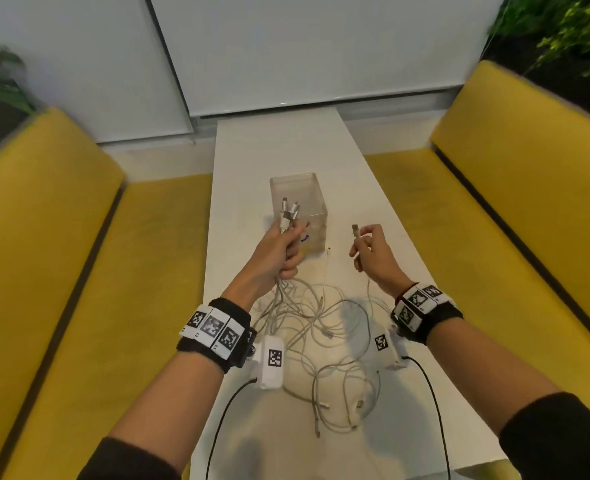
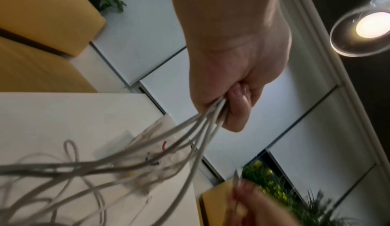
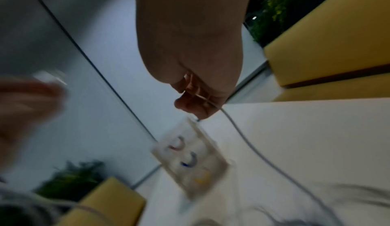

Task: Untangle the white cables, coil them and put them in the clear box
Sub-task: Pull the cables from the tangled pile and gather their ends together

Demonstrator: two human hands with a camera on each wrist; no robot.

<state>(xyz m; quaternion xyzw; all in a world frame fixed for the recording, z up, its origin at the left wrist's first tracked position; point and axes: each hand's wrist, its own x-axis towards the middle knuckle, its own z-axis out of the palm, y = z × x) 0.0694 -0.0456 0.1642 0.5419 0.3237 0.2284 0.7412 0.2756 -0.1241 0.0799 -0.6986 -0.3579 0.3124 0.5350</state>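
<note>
Here the left hand [image 1: 279, 252] was raised above the long white surface [image 1: 286, 147], its fingers [image 2: 236, 111] clenched round a bundle of thin white cables [image 1: 307, 320]. Several plug ends [image 1: 288, 211] stuck up out of the fist, and the strands fell from its underside into a loose tangle lying across the middle of the surface and reaching toward its near edge. The right hand [image 1: 373, 251] was held up nearer the right edge, thumb and fingers pinching a single white cable end [image 1: 355, 231] whose connector pointed upward; its cord ran down from the hand to join the tangle. The two hands were apart, not touching. The clear plastic box [image 1: 298, 192], square and open-topped, stood upright on the surface beyond the left hand, toward the far end, with small red, blue and yellow marks visible through its wall from the right wrist view. Mustard-yellow cushioned benches [image 1: 44, 209] ran along both long edges of the surface.
</note>
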